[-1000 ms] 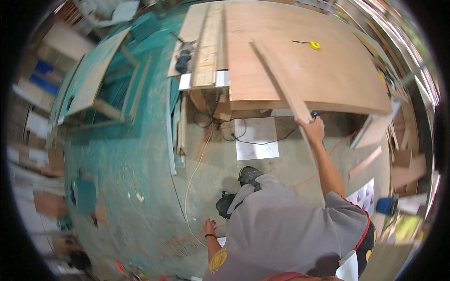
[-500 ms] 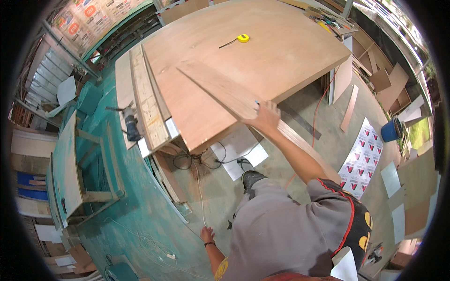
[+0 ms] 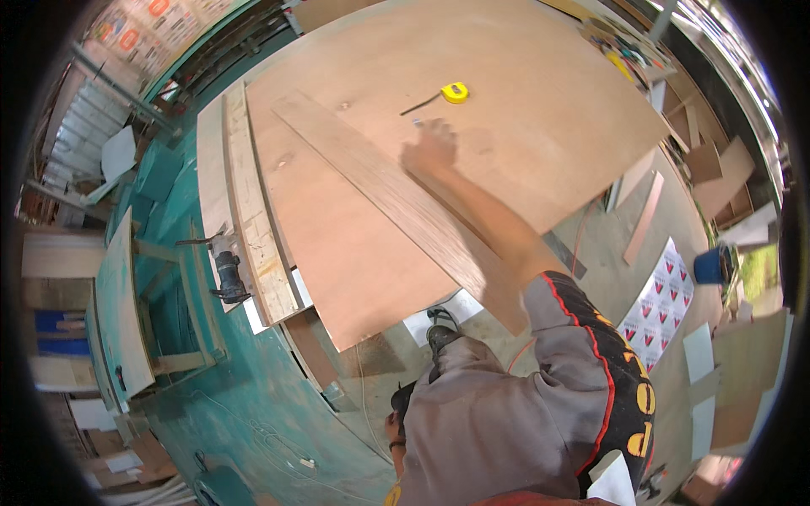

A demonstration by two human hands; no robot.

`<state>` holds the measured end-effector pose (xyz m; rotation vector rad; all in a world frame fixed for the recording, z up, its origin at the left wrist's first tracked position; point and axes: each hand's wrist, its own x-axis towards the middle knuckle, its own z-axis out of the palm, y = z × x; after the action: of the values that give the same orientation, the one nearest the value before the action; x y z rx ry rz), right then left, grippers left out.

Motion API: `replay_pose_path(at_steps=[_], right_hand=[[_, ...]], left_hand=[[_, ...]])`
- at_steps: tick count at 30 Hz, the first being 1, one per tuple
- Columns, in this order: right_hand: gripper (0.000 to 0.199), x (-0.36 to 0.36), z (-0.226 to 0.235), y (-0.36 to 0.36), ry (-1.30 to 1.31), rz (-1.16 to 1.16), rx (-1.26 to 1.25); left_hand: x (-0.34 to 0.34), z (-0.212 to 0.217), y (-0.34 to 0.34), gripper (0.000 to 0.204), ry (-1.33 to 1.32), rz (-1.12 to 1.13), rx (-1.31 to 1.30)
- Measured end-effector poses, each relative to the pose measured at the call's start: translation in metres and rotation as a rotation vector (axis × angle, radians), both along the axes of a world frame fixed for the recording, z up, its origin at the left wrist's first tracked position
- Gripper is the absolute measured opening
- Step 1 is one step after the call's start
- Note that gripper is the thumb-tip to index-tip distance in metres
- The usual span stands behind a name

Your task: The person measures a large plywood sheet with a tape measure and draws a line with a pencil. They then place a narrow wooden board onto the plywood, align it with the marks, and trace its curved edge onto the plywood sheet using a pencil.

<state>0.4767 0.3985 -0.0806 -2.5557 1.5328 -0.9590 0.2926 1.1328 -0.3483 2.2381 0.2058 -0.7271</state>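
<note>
A long narrow wooden plank [image 3: 380, 198] lies diagonally across a large plywood sheet [image 3: 540, 110] on the bench. My right hand [image 3: 430, 148] is stretched out over the sheet just right of the plank, fingers apart and holding nothing. It is nearest a small pencil-like thing [image 3: 418, 123] and a yellow tape measure [image 3: 456, 91] with a short length of blade pulled out. My left hand [image 3: 393, 428] hangs low beside my grey trousers, mostly hidden. Its fingers do not show.
Pale boards [image 3: 249, 211] lie along the sheet's left edge, with a black power tool [image 3: 228, 274] beside them. The floor [image 3: 253, 405] is teal and dusty. White paper [image 3: 443, 310], printed sheets [image 3: 662, 295], a blue bucket [image 3: 713, 265] and wood offcuts [image 3: 717, 173] lie to the right.
My right hand gripped the plank's near end before. Now the plank rests flat on the sheet, and the hand has let go and reached farther toward the tape measure.
</note>
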Motion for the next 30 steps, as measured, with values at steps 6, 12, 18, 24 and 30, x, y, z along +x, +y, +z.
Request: replay_pose_path(at_steps=[6,12,18,24,30], right_hand=[[0.089,-0.067,-0.048,-0.218,-0.027,-0.207,0.185],[0.103,-0.002,-0.062,-0.239,-0.051,-0.018,0.365],[0.088,0.013,-0.076,-0.257,0.178,-0.04,0.253],[0.108,0.02,-0.06,-0.186,0.042,0.105,0.185],[0.054,0.053,-0.019,0.044,-0.45,0.684,0.394]], left_hand=[[-0.003,0.018,-0.018,0.036,0.194,0.008,-0.07],[-0.02,0.047,0.024,0.042,0.249,0.349,0.178],[-0.048,0.045,0.019,0.052,0.134,0.258,0.327],[-0.061,0.052,0.031,0.052,0.149,0.357,0.248],[-0.068,0.02,0.092,0.048,0.159,0.559,-0.009]])
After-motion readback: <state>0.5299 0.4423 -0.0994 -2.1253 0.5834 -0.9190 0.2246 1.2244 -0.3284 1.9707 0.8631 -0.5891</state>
